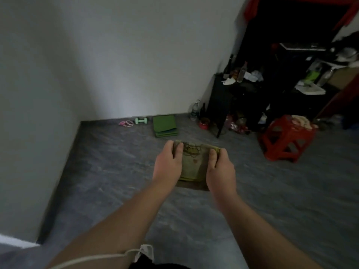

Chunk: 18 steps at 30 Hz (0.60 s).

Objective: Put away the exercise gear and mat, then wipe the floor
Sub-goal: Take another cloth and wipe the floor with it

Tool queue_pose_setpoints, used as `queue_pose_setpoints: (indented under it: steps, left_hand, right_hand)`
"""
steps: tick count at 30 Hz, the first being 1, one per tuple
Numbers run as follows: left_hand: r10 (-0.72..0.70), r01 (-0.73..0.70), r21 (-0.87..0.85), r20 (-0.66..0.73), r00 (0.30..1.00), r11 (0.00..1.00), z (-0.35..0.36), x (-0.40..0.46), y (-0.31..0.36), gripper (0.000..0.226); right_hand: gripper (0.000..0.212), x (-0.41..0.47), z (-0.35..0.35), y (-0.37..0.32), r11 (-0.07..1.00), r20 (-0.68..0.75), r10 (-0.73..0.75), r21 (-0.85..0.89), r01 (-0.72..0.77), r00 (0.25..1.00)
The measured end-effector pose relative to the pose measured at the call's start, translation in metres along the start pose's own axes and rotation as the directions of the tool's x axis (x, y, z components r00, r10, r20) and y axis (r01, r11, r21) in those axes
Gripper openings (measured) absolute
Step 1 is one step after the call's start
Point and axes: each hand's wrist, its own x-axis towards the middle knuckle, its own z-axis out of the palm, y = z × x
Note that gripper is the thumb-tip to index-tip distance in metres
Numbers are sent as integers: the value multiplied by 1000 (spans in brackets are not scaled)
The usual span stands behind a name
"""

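Count: two hands [168,162], one folded cloth [192,164], one folded green mat [164,125], one green dumbbell [141,120], one pink band [126,123], one red stool [285,140].

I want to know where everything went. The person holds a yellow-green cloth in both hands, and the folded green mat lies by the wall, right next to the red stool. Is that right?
Almost. The head view shows both hands, left hand and right hand, holding the cloth, and the folded green mat by the wall. But the mat lies next to the green dumbbell, not the red stool, which stands far off to the right.
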Motion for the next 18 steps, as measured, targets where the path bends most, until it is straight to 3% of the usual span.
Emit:
queue_pose_setpoints:
  steps: [7, 9, 12, 14, 18]
  left_hand:
    - [4, 3, -80, 82, 997, 997, 60, 147, -20, 26]
    - [-79, 118, -193, 200, 977, 974, 72, 198, -25, 28]
    - [-156, 313, -336, 422, 893, 888, 93, 265, -36, 53]
    - [-120, 281, -285, 475, 872, 916, 112, 301, -36, 49]
    - [-22, 132, -236, 418, 908, 963, 151, 362, -23, 22]
  right_hand:
    - [27, 133, 58, -1, 987, -52, 63, 151, -54, 997]
    - [27, 179, 73, -8, 975, -80, 96, 210, -77, 992]
    - [26, 242, 87, -21, 950, -150, 148, 298, -98, 978]
    - [24, 278, 96, -25, 944, -177, 159, 314, -97, 971]
    - [23, 334, 106, -14, 945, -207, 198, 300, -131, 958]
